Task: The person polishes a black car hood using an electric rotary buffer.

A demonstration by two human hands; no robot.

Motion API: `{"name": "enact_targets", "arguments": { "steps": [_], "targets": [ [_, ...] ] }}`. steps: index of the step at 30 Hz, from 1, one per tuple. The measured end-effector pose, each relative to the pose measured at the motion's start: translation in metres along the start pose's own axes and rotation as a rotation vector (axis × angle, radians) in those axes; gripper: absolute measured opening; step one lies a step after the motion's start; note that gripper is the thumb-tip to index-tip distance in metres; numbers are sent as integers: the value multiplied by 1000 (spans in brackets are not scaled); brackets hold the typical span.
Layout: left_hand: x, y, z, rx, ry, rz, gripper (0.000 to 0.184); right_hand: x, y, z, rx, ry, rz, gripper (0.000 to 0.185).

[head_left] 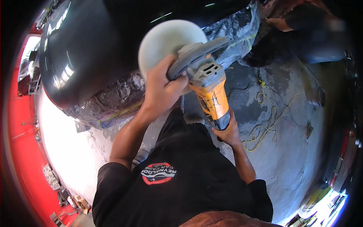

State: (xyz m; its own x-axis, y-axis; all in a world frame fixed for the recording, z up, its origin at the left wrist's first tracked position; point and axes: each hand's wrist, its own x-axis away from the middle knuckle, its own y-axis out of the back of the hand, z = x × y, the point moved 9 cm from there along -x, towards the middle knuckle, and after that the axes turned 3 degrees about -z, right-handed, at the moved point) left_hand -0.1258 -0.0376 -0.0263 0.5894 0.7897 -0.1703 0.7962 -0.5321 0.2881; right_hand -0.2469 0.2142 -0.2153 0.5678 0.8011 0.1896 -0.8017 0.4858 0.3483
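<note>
An orange and grey power polisher is held in both hands. My left hand is wrapped round its dark curved front handle. My right hand grips the black rear end of the tool's body. The round, pale pad is next to a glossy black car panel; whether it touches the panel is hard to tell. Crinkled plastic sheeting covers the area below the panel's edge.
A yellow cord lies in loops on the grey floor at the right. Another person is low down at the upper right. A red wall and small items stand at the far left.
</note>
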Motion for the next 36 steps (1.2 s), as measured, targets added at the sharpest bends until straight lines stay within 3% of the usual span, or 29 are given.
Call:
{"name": "enact_targets", "arguments": {
  "steps": [2,7,12,18,20,21,22,27,32,36],
  "targets": [
    [-29,-24,-12,48,-15,45,10,-9,18,2,35,-25,-37,102],
    [-98,-73,-18,14,-89,85,14,-38,56,5,-49,-65,-183,80],
    [-110,-83,-19,11,-162,41,17,-46,58,10,-80,-149,-197,74],
    [-38,-20,-9,63,-14,-17,13,-14,24,12,9,-1,-91,84],
    [-2,13,-8,140,39,-80,8,-2,3,7,31,-6,-15,100],
    [14,31,-7,-12,4,-151,10,0,-7,20,52,46,31,103],
    [33,50,9,-19,107,-163,13,1,-17,35,73,96,75,107],
    [105,118,21,-44,90,-420,12,1,-60,45,1,2,312,108],
    [109,128,17,-31,88,-433,13,-3,-67,57,-1,-29,395,110],
    [63,108,-6,-19,86,-339,12,-7,-47,73,1,96,243,106]
  ]
}}
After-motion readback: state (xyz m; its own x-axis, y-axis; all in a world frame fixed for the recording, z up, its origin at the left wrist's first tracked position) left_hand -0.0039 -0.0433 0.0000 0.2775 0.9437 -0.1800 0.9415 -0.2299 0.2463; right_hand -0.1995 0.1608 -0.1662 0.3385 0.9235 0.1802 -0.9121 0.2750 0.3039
